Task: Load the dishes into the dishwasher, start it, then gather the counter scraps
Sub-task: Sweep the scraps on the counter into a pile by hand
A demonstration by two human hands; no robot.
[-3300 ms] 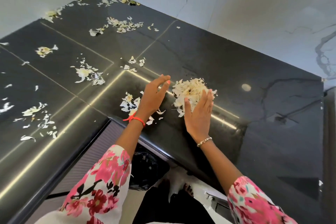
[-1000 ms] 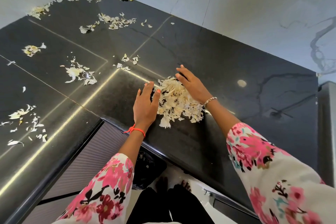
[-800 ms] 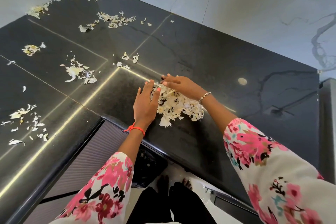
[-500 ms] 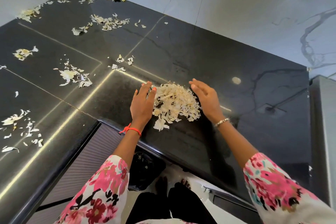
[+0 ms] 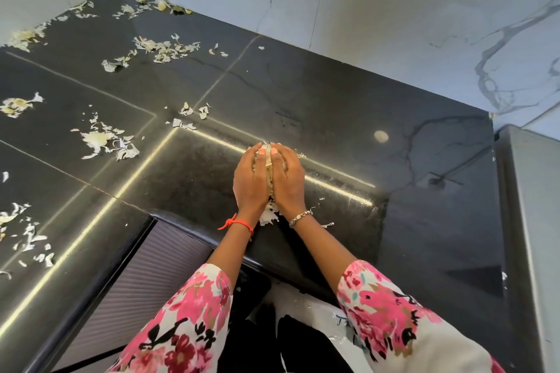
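Both hands are cupped together at the centre of the frame, near the front edge of the black countertop [image 5: 333, 118]. The left hand [image 5: 251, 183] and the right hand [image 5: 288, 180] face each other with fingers curled over the top, and the scrap pile [image 5: 268, 160] is clasped between the palms. Only a pale strip shows in the gap between the hands, plus a tuft poking out at the wrists. This two-sided clasp suits the material: the flakes look light and dry, so compressing them from both sides should keep the bundle together for lifting. A few crumbs lie on the counter just right of the right hand, outside the clasp. Further loose peelings [image 5: 103, 142] lie at the left centre of the frame, more [image 5: 163, 48] at the upper left near the marble wall [image 5: 363, 9], and a patch [image 5: 27, 239] at the lower left edge, all well apart from the hands. Judged from this layout, the gathering step is partly complete; the dishwasher is not identifiable in view, so its status cannot be told
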